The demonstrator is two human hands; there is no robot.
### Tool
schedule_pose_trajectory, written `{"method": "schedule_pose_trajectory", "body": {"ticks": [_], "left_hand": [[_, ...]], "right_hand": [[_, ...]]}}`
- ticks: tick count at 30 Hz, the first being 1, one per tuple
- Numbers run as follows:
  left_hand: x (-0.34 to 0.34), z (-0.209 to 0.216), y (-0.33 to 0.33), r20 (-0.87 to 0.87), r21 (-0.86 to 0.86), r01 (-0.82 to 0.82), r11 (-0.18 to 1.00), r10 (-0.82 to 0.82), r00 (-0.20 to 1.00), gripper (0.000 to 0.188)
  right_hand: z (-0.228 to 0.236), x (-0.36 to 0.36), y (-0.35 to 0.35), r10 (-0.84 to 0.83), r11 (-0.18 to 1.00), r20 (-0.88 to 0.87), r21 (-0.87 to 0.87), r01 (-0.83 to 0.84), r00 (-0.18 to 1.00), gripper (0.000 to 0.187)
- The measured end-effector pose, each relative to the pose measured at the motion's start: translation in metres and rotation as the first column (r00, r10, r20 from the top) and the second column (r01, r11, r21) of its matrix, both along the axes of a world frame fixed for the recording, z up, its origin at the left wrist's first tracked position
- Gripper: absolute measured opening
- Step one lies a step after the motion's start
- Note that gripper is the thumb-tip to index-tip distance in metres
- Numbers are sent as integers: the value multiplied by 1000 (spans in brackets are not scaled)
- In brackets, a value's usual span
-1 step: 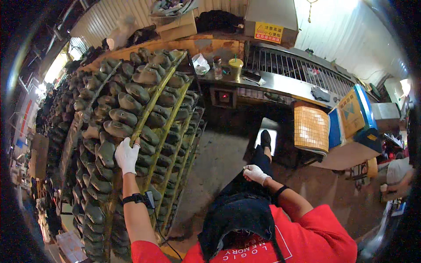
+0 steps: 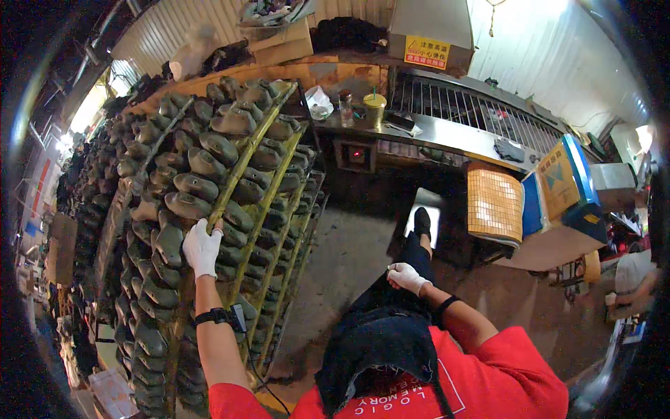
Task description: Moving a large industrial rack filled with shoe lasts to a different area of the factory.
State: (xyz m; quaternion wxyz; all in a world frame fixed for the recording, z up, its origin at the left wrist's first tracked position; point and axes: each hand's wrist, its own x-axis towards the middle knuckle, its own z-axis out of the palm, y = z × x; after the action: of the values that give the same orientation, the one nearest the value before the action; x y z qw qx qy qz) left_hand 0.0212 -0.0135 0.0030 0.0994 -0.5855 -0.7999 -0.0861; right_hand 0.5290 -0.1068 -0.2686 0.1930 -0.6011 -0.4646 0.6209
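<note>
A tall wheeled rack (image 2: 234,174) with yellow bars carries several rows of dark green shoe lasts (image 2: 192,187) on its pegs. My left hand (image 2: 202,248), in a white glove with a black wrist strap, reaches up and closes around a yellow upright of the rack, between the lasts. My right hand (image 2: 407,277), also in a white glove, lies on my raised right knee in dark trousers and holds nothing. My black shoe (image 2: 423,221) rests on a pale step.
A steel counter (image 2: 447,136) behind the rack holds a yellow cup (image 2: 375,108), a bottle and a white bag. A yellow mesh-topped stool (image 2: 494,204) and a blue and yellow box (image 2: 562,180) stand at right. Another person (image 2: 634,276) is at the far right edge.
</note>
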Motion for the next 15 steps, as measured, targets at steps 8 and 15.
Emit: {"method": "schedule_pose_trajectory", "body": {"ticks": [8,15], "left_hand": [[3,-2,3,17,40,-8,999,7,1000,50],[1,1,0,97,48,13,999,-17,995,43]], "right_hand": [[2,11,-13,12,1000,6,-1,-12,1000,20],[0,11,-25,41,991,-34,132,-36,999,20]]}}
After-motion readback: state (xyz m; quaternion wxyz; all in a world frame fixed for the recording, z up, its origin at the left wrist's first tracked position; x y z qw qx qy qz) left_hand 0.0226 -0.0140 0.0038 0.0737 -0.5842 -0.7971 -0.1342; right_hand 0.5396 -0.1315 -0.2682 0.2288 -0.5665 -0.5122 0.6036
